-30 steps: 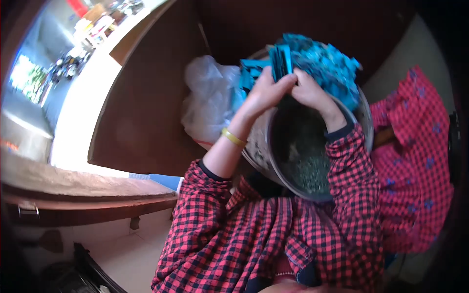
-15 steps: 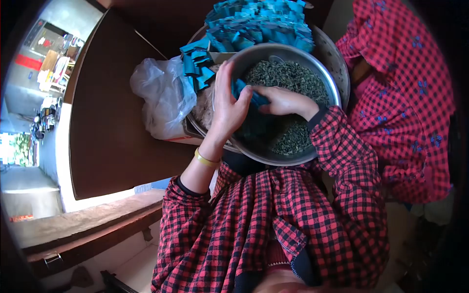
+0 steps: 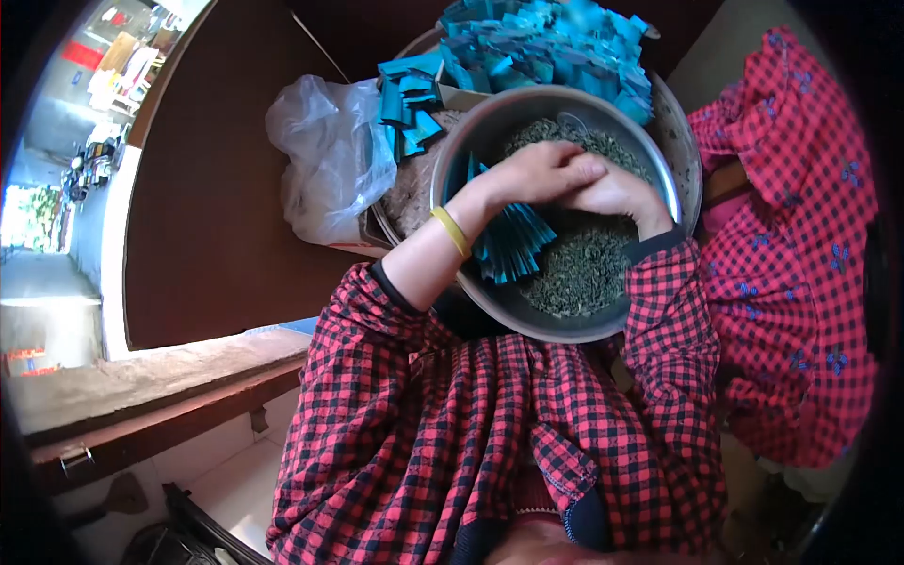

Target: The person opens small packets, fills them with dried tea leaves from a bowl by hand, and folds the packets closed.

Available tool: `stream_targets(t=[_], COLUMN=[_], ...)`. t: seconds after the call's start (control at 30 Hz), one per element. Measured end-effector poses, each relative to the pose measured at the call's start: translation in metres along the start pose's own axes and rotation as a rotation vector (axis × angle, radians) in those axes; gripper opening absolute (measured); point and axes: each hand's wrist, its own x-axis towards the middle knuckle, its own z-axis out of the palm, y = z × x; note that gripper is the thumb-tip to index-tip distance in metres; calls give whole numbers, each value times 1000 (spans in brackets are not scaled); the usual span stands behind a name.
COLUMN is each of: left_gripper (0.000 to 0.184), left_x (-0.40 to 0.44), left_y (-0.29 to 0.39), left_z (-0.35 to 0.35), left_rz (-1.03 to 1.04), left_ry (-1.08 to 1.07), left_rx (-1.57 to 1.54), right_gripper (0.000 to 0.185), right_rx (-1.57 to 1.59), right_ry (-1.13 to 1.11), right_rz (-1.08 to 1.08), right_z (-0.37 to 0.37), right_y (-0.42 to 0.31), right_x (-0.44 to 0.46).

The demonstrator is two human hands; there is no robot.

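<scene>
Both hands meet above a steel bowl (image 3: 670,188) of dried green leaves (image 3: 579,273). My left hand (image 3: 541,174), with a yellow bracelet on its wrist, is closed and touches the fingers of my right hand (image 3: 617,193). My right hand is closed too, its fingertips tucked against the left hand. Whatever lies between them is hidden. Below my left hand, a fanned stack of narrow blue packets (image 3: 513,243) rests in the bowl's left side, on or beside the leaves.
Behind the bowl is a large heap of blue packets (image 3: 556,47). A few loose packets (image 3: 410,104) lie beside a crumpled clear plastic bag (image 3: 334,160). A brown panel (image 3: 217,207) stands at the left. Red checked cloth (image 3: 791,254) fills the right side.
My left hand has turned from upright to lying across the bowl, reaching right to my right hand. The blue packets in the bowl now show as a fanned stack. The view has shifted slightly.
</scene>
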Motion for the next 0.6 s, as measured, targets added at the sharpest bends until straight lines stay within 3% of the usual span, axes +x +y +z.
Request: stream_targets(t=[0.07, 0.17, 0.27, 0.33, 0.37, 0.43, 0.5, 0.53, 0.57, 0.6], left_gripper=[49, 48, 51, 48, 45, 43, 35, 35, 34, 34], left_x=[-2, -8, -15, -18, -17, -15, -18, -17, -15, -13], left_y=[-12, -21, -2, -4, -5, -5, -2, -6, -11, -14], left_z=[-2, -8, -17, -20, -20, -15, -10, -12, -15, -13], left_rz=[6, 39, -147, -162, -186, -195, 128, 121, 7, -102], left_ry=[-17, -29, -78, -48, -11, 13, 263, 238, 235, 226], left_rx=[-107, -306, -435, -425, -410, -419, -458, -480, -387, -293], right_gripper=[25, 19, 17, 17, 17, 11, 18, 18, 17, 17], right_rx=[-156, -95, -90, -119, -137, -77, 350, 344, 320, 293], right_ry=[60, 181, 367, 596, 600, 866, 716, 734, 766, 798], right_rz=[-52, -64, -86, -118, -108, -480, -798, -768, -729, -687], right_z=[-10, -9, -5, -4, -3, 1, 15, 16, 11, -2], right_y=[-8, -23, -29, -33, -44, -86, -138, -138, -126, -110], right_x=[-2, -4, -5, -6, -9, -26, -51, -58, -116, -234])
